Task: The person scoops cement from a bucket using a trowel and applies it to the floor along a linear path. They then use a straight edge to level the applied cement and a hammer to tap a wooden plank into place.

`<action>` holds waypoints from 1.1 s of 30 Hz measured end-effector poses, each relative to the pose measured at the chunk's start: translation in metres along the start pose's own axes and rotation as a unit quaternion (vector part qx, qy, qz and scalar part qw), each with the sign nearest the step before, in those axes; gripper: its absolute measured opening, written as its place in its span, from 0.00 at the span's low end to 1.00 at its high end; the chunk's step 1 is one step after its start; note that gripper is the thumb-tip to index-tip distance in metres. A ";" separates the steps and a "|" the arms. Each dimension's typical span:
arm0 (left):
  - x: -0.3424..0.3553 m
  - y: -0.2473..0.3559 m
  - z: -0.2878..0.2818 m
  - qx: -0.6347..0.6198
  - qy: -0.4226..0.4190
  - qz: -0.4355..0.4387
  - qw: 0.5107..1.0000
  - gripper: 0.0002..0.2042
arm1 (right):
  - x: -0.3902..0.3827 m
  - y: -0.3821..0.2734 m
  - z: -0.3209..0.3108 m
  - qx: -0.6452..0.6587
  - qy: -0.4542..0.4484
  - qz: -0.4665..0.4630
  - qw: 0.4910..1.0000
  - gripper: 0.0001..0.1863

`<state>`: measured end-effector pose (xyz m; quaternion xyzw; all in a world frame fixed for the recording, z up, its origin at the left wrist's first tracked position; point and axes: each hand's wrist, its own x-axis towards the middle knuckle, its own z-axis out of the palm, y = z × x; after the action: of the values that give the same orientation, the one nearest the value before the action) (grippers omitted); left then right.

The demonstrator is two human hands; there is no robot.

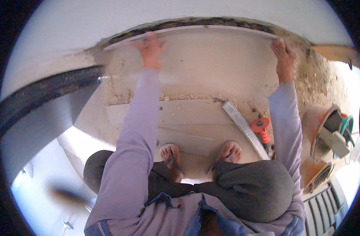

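Observation:
A large, flat beige tile spans the space in front of me, its thin pale far edge beside a dark broken gap at the foot of the wall. My left hand, slightly blurred, grips that far edge near its left end, thumb apart from the fingers. At the far right corner, my right hand is closed round the tile's side edge. What lies beneath the tile is hidden, as are some fingertips.
Right of my feet lie a metal straightedge and a chisel with a red hand guard. Dirty buckets stand farther right, beside rubble. Cut tile pieces lie by my feet. A black-edged panel juts in from the left.

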<state>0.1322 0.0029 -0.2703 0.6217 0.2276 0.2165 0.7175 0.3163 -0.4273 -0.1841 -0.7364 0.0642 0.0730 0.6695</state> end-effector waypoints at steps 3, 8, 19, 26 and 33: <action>0.010 -0.014 0.006 0.000 0.064 -0.002 0.998 0.60 | -0.029 -0.012 0.020 0.149 -0.007 0.092 0.984 0.31; 0.014 -0.024 0.011 0.023 0.077 0.017 0.997 0.61 | -0.029 -0.015 0.059 0.147 -0.140 0.151 0.967 0.40; -0.004 0.069 0.055 -0.012 0.190 -0.036 0.981 0.60 | -0.033 -0.027 0.081 0.184 -0.149 0.159 0.958 0.44; -0.014 0.108 0.083 0.014 0.152 -0.042 0.987 0.59 | -0.016 -0.014 0.047 0.125 -0.123 0.119 0.977 0.37; 0.037 -0.023 -0.003 0.014 0.006 -0.019 1.000 0.55 | -0.087 0.001 0.025 -0.173 -0.314 -0.032 0.933 0.28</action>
<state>0.1606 0.0241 -0.2958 0.6259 0.2464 0.2031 0.7115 0.2298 -0.4025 -0.1705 -0.7820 -0.1865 0.2894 0.5196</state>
